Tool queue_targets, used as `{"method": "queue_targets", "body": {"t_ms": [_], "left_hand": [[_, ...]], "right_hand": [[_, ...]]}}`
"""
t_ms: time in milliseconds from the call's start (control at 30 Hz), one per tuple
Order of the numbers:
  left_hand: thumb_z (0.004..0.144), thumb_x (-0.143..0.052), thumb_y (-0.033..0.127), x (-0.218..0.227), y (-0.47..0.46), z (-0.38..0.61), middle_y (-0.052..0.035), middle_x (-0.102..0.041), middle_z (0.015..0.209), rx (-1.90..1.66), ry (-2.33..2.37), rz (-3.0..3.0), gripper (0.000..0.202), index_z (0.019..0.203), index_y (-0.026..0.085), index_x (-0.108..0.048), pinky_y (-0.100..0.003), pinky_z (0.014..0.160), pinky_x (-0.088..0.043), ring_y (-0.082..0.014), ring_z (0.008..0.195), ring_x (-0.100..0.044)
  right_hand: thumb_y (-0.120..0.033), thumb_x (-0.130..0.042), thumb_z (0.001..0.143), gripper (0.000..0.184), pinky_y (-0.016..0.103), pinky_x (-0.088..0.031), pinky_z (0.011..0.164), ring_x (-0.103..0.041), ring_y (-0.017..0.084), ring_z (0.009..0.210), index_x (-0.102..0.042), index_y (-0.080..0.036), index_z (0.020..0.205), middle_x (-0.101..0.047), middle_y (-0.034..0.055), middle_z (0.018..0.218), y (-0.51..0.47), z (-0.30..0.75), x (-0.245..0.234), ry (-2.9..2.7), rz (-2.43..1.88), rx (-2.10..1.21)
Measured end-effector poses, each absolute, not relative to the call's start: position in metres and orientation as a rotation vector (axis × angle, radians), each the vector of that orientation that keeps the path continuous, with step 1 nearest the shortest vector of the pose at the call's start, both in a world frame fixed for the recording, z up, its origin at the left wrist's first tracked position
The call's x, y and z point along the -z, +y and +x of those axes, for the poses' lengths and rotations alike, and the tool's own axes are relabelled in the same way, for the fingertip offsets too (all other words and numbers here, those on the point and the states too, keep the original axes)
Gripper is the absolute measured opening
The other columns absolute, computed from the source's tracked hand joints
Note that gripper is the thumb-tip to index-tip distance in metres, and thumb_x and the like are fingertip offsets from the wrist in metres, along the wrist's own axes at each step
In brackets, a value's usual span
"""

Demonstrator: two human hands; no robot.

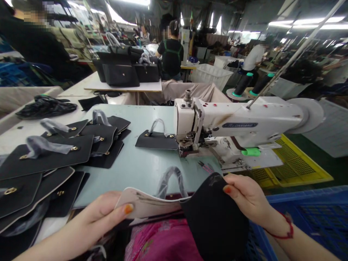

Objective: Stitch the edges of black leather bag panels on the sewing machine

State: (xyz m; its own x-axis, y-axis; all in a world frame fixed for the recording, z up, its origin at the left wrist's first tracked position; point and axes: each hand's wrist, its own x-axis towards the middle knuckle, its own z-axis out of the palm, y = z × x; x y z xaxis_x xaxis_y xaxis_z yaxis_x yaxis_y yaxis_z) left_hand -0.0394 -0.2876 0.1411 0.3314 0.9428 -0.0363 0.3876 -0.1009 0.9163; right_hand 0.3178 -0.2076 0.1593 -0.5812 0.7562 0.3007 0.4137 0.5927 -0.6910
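A black bag panel [214, 217] with a pale underside is stretched between my hands, bent and twisted in front of my lap. My left hand [108, 210] pinches its pale left end, thumb on top. At its upper right corner, my right hand [244, 195] grips the black edge between thumb and fingers. A plastic-wrapped handle [172, 179] stands up behind the panel's middle. Ahead, another black panel with a wrapped handle [157, 139] lies on the pale green table, its right end by the needle area of the white sewing machine [231, 119]. Small thread snips [206, 166] lie near the machine's base.
Several black panels with wrapped handles [51, 154] are heaped on the left. Finished-looking black bags [122, 69] stand on a board behind. A blue crate [315, 217] and yellow crate [301, 163] are at right, thread cones [243, 85] behind the machine. Other people work farther back.
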Motion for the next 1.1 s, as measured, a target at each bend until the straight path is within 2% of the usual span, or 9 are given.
{"method": "queue_targets", "body": {"t_ms": [67,133,233,300,433,633,733,833,1100], "left_hand": [[0.093,-0.052,0.042,-0.136,-0.280,-0.038,-0.0013,-0.071,0.075,-0.742,1.172,1.467,0.032,0.080,0.021,-0.074,-0.022,0.065,-0.053,-0.0159,0.068,-0.064],[0.090,-0.056,0.049,-0.133,-0.273,-0.032,-0.0009,-0.067,0.065,-0.798,1.181,1.206,0.039,0.073,0.018,-0.072,-0.020,0.054,-0.047,-0.0129,0.057,-0.057],[0.080,-0.067,0.055,-0.130,-0.266,-0.024,-0.0002,-0.062,0.057,-0.905,1.233,0.871,0.042,0.069,0.015,-0.070,-0.018,0.047,-0.039,-0.0094,0.047,-0.050],[0.073,-0.075,0.052,-0.130,-0.264,-0.022,0.0007,-0.060,0.054,-0.950,1.253,0.777,0.040,0.067,0.014,-0.069,-0.017,0.046,-0.036,-0.0076,0.045,-0.046],[0.073,-0.077,0.047,-0.127,-0.266,-0.025,0.0013,-0.061,0.056,-0.957,1.292,0.777,0.034,0.073,0.013,-0.069,-0.016,0.046,-0.036,-0.0077,0.046,-0.049],[0.081,-0.072,0.039,-0.118,-0.279,-0.031,-0.0030,-0.072,0.087,-1.244,1.371,0.951,0.039,0.115,0.023,-0.061,-0.019,0.054,-0.047,-0.0137,0.065,-0.065],[0.086,-0.066,0.035,-0.117,-0.287,-0.036,-0.0041,-0.073,0.093,-1.281,1.477,1.184,0.016,0.095,0.022,-0.070,-0.024,0.075,-0.054,-0.0172,0.084,-0.068],[0.090,-0.060,0.036,-0.121,-0.291,-0.037,-0.0073,-0.073,0.104,-1.205,1.520,1.378,0.021,0.091,0.021,-0.075,-0.030,0.091,-0.051,-0.0225,0.100,-0.066],[0.088,-0.064,0.032,-0.121,-0.292,-0.015,-0.0036,-0.070,0.090,-1.235,1.663,1.432,0.016,0.079,0.020,-0.068,-0.021,0.067,-0.051,-0.0159,0.079,-0.063]], "right_hand": [[-0.047,-0.033,0.103,0.050,0.021,-0.045,0.058,-0.058,0.013,0.060,-0.060,-0.017,0.075,-0.061,0.0023,0.066,-0.204,0.308,-0.156,-2.086,-0.795,-0.993],[-0.047,-0.027,0.104,0.051,0.028,-0.051,0.078,-0.065,0.017,0.084,-0.065,-0.017,0.089,-0.069,0.0077,0.090,-0.196,0.291,-0.147,-2.009,-0.658,-1.136],[-0.045,-0.045,0.100,0.039,0.037,-0.041,0.103,-0.056,0.022,0.118,-0.063,-0.017,0.119,-0.063,0.0121,0.127,-0.180,0.264,-0.128,-2.130,-0.656,-1.079],[-0.042,-0.053,0.097,0.036,0.033,-0.044,0.098,-0.060,0.021,0.111,-0.064,-0.016,0.119,-0.067,0.0114,0.118,-0.173,0.251,-0.114,-2.243,-0.697,-1.059],[-0.040,-0.051,0.098,0.033,0.023,-0.046,0.070,-0.063,0.015,0.075,-0.070,-0.013,0.092,-0.070,0.0050,0.082,-0.176,0.242,-0.096,-2.228,-0.779,-1.162],[-0.040,-0.054,0.097,0.031,0.021,-0.045,0.066,-0.064,0.014,0.074,-0.071,-0.014,0.092,-0.070,0.0038,0.081,-0.191,0.249,-0.093,-2.072,-0.899,-1.273],[-0.040,-0.055,0.096,0.030,0.021,-0.046,0.068,-0.065,0.015,0.076,-0.072,-0.015,0.092,-0.072,0.0044,0.083,-0.193,0.253,-0.096,-2.059,-0.929,-1.259],[-0.040,-0.055,0.096,0.030,0.022,-0.046,0.067,-0.066,0.015,0.075,-0.072,-0.015,0.091,-0.072,0.0044,0.082,-0.195,0.253,-0.098,-2.060,-0.945,-1.236],[-0.036,-0.053,0.098,0.029,0.021,-0.047,0.067,-0.068,0.015,0.075,-0.074,-0.017,0.094,-0.075,0.0041,0.084,-0.204,0.254,-0.100,-2.041,-0.910,-1.206]]}}
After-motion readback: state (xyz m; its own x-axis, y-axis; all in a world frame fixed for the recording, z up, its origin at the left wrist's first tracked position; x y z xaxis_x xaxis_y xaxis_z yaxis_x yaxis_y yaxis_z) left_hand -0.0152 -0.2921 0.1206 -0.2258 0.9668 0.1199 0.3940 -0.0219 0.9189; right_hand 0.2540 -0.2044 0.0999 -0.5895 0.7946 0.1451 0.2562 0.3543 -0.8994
